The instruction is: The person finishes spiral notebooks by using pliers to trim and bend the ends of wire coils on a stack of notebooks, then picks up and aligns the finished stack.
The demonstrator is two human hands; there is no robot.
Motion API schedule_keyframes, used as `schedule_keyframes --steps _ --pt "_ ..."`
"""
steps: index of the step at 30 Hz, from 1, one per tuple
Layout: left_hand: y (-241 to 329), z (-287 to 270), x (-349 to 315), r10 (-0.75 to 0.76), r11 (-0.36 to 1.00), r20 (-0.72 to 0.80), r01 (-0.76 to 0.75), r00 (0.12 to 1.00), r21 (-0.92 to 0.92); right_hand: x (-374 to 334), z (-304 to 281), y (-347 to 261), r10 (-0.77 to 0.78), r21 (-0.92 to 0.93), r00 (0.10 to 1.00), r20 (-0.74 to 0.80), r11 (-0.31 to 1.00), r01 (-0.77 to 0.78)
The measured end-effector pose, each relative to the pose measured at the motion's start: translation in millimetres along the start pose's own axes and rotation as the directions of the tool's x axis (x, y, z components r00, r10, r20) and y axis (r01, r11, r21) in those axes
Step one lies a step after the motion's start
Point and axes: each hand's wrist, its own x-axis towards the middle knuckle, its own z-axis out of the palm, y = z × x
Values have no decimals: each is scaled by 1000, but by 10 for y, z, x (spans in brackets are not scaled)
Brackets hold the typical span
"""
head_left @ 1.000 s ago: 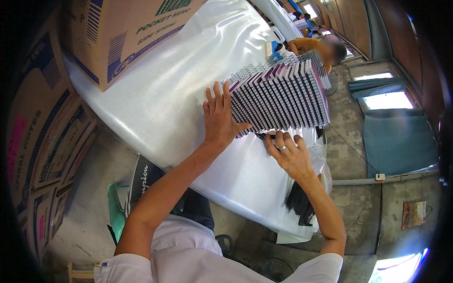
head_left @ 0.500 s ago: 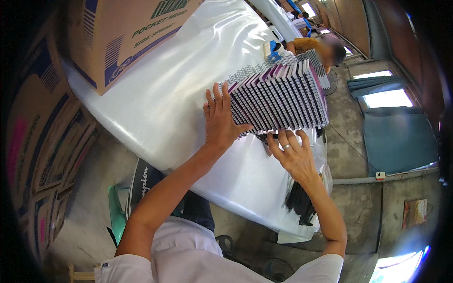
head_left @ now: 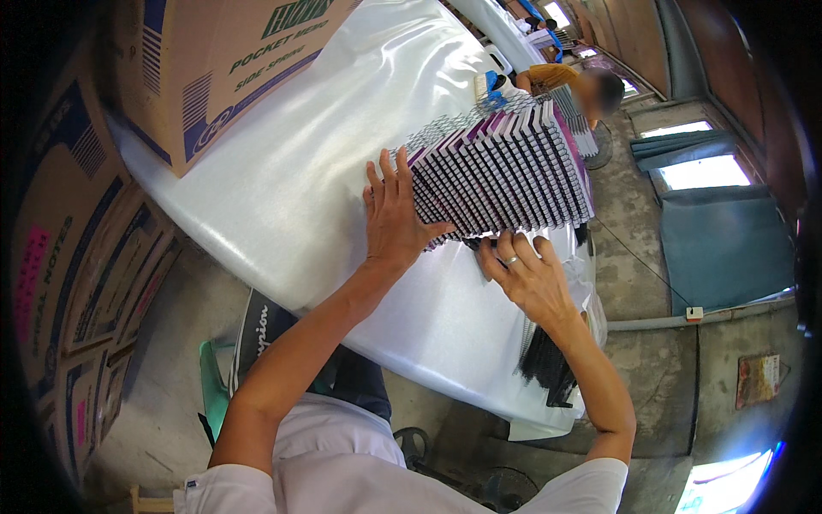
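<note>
Wire-bound notebooks (head_left: 503, 167), stacked on the desk (head_left: 282, 180), stay practically unmoved, apparently steadied: left hand (head_left: 396, 221), fingers spread, at their left end; right hand (head_left: 529, 278), fingers curled, at the near edge, any pinch indiscernible.

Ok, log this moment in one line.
left hand: spread against notebook stack | right hand: at stack's near edge | cardboard box: on table

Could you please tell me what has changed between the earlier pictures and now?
Apart from a slight shift of the view, nothing clearly moved, was taken up or let go. The left hand stays against the left side of the spiral notebook stack, the right hand at its near lower edge.
</note>
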Motion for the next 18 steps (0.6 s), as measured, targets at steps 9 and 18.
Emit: schedule_keyframes --steps 9,18 --pt "-6 -23 1 46 999 -11 -46 999 -19 159 -205 -170 270 138 951 150 947 -291" --pt "41 -1 27 44 997 -36 -46 998 -54 15 -42 77 36 -43 999 -31 998 -38"
